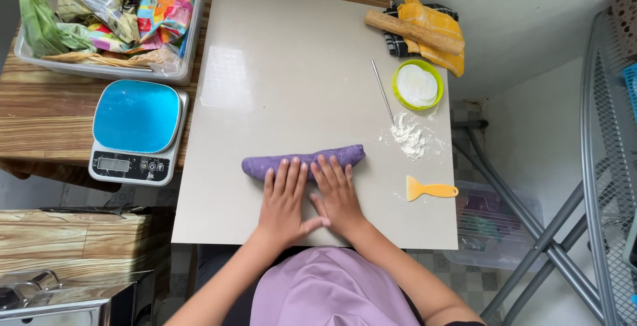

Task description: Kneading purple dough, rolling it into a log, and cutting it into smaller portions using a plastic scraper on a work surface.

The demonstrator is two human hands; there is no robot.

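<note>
Purple dough log (302, 160), frame centre: left hand (284, 196) and right hand (337, 193) flat on top, grip spread, fingers pressing evenly; flour pile (408, 135) beside for dusting.

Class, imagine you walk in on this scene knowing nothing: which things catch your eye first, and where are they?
The purple dough log stands out first, lying across the pale board with the left hand and right hand pressed flat on it. Next comes the bright blue scale left of the board. On the board's right sit a flour pile and a yellow scraper.
</note>
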